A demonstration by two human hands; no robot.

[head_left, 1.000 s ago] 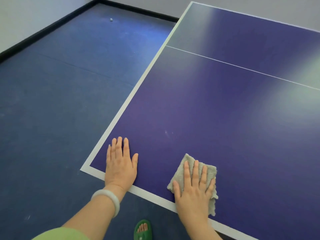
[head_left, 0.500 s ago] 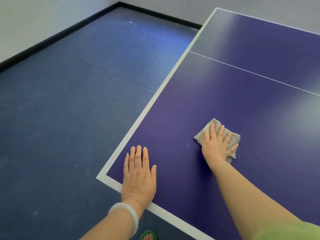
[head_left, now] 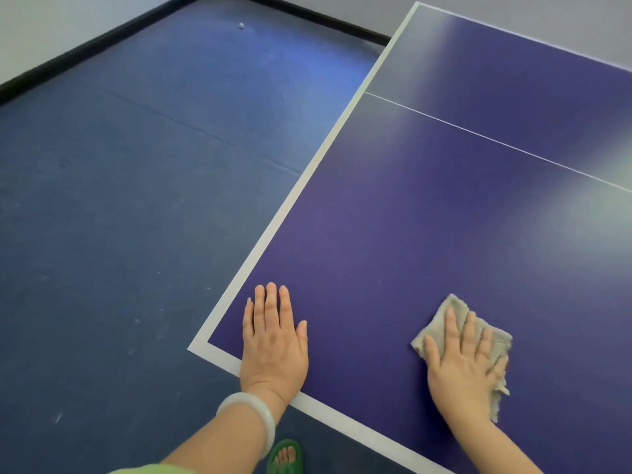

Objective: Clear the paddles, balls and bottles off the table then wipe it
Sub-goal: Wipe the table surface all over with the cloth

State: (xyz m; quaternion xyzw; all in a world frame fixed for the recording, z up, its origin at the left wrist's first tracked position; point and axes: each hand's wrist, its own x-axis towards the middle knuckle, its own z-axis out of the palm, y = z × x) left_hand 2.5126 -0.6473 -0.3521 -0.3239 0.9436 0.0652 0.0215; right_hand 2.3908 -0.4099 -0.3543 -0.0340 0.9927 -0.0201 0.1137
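Observation:
A dark blue table-tennis table (head_left: pixel 427 206) with white edge lines fills the right side of the head view. My left hand (head_left: pixel 273 340) lies flat near the table's near left corner, fingers straight, a pale bangle on the wrist. My right hand (head_left: pixel 461 360) presses flat on a folded grey cloth (head_left: pixel 458 307) on the tabletop, near the front edge. No paddles, bottles or balls show on the table surface in view.
A small white ball (head_left: pixel 241 26) lies on the blue floor at the far left, close to the black skirting. My foot in a green sandal (head_left: pixel 285 456) stands on the floor below the table's front edge.
My right hand first pushed the cloth away across the table, then drew it back toward the front edge. My left hand stayed flat at the corner.

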